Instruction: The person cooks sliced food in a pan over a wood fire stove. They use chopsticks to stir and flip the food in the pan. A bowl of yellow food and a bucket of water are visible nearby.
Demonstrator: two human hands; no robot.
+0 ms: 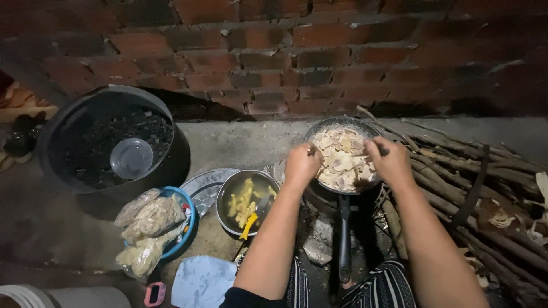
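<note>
left hand [301,164] + right hand [390,161] over pan [342,159] rim | each grip pinching something thin, unclear what | pan handle [345,239] end hidden in dark

Two hands, the left hand [301,163] and the right hand [390,161]. One frying pan [342,165], one metal bowl [247,201], one blue bowl [178,225] with three clear bags [149,223], one black tub [108,142] and one small clear bowl [131,158] inside it.
</note>
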